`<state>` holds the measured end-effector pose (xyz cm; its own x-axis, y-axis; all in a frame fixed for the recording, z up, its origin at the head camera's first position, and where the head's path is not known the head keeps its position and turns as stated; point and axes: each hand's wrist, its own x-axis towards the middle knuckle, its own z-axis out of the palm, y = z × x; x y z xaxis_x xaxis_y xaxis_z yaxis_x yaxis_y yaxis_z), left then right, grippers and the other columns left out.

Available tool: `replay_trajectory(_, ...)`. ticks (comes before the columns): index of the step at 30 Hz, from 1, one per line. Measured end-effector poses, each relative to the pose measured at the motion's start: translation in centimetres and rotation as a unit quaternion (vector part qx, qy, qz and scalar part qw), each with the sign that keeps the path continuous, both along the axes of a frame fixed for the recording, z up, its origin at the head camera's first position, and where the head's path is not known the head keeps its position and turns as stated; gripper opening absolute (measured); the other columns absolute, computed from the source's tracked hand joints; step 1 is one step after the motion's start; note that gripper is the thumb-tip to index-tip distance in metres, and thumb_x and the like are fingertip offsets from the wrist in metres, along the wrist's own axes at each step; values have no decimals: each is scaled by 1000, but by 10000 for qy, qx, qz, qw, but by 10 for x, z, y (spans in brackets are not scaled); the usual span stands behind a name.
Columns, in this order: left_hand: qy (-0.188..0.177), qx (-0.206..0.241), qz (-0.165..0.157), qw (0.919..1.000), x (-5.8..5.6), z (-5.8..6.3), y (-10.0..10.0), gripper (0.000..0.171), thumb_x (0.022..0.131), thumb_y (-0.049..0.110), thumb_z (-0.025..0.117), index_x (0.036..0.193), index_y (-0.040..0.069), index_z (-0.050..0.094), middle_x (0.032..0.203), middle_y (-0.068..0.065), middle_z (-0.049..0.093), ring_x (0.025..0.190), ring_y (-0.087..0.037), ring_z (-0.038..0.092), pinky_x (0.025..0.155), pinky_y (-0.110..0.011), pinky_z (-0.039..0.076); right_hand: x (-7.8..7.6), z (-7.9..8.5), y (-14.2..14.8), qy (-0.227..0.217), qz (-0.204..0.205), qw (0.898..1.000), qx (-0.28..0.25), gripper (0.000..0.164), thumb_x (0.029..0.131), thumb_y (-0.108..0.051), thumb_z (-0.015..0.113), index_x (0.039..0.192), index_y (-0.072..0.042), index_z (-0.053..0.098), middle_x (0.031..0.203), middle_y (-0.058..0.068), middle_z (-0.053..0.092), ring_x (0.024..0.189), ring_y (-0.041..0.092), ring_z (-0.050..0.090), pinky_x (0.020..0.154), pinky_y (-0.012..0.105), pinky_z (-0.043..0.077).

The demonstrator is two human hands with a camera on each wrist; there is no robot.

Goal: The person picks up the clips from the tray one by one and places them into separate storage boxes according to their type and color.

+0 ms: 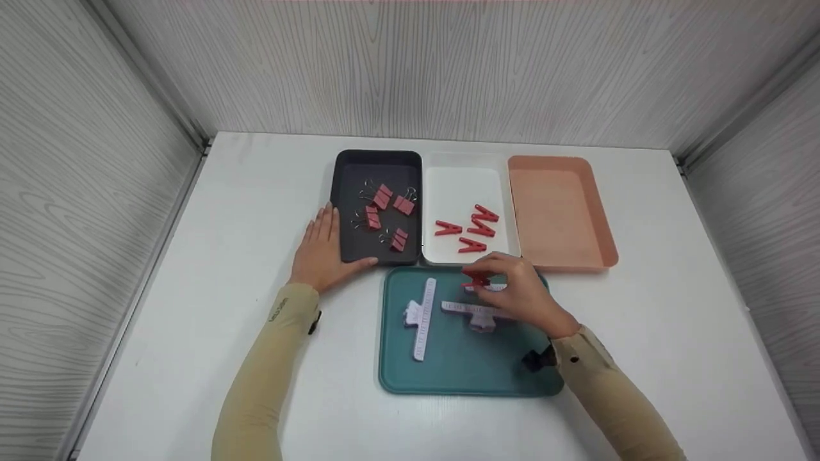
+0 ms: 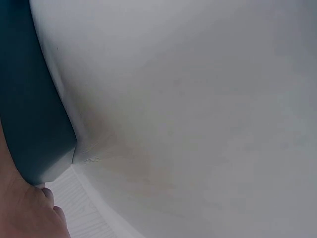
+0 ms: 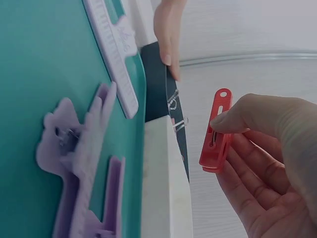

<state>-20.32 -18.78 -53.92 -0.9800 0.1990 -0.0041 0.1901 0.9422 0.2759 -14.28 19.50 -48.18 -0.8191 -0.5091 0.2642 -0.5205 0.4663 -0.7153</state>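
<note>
My right hand (image 1: pixel 522 291) pinches a red clothespin (image 3: pixel 217 130) between thumb and fingers, above the far edge of the teal tray (image 1: pixel 474 378). Purple ruler-shaped clips lie on that tray: one upright clip (image 1: pixel 424 320) at its left, one crosswise clip (image 1: pixel 482 314) partly under the hand, and another mostly hidden behind the fingers. Several red clothespins (image 1: pixel 472 244) sit in the white tray (image 1: pixel 461 176). My left hand (image 1: pixel 320 250) rests with fingers straight against the left side and near corner of the black tray (image 1: pixel 378 164), which holds several red binder clips (image 1: pixel 398 239).
An orange tray (image 1: pixel 557 211) stands right of the white one, the three trays side by side behind the teal tray. White table (image 1: pixel 192 288) surrounds them, with wood-grain panels (image 1: pixel 416 70) rising at the back and both sides.
</note>
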Motion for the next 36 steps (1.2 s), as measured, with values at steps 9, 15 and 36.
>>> replay_trajectory(9, 42, 101, -19, 9999, 0, -3, -1, 135, 78, 92, 48, 160, -5, 1, 168, -20, -2, 155, -30, -3, 124, -37, -4, -15, 8, 5, 39, -238, 9997, 80, 42, 84, 1, 82, 121, -19, 77, 109, -7, 70, 95, 8, 68, 89, 33, 59)
replay_trajectory(15, 78, 90, -7, 9999, -1, -5, -1, 135, 78, 92, 47, 160, -4, 1, 168, -20, -2, 155, -29, -2, 124, -36, -5, -28, 9, 4, 150, -297, 9994, -93, 39, 85, 1, 82, 121, -13, 77, 110, -4, 71, 97, 10, 69, 90, 29, 58)
replay_trajectory(36, 93, 111, 13, 9999, -1, -4, -1, 136, 77, 93, 47, 160, -5, 2, 168, -20, -2, 155, -29, -3, 124, -37, -3, -77, 10, -6, -385, -741, 9964, -123, 36, 88, -10, 83, 123, -13, 76, 109, -1, 71, 94, 14, 67, 90, 39, 59)
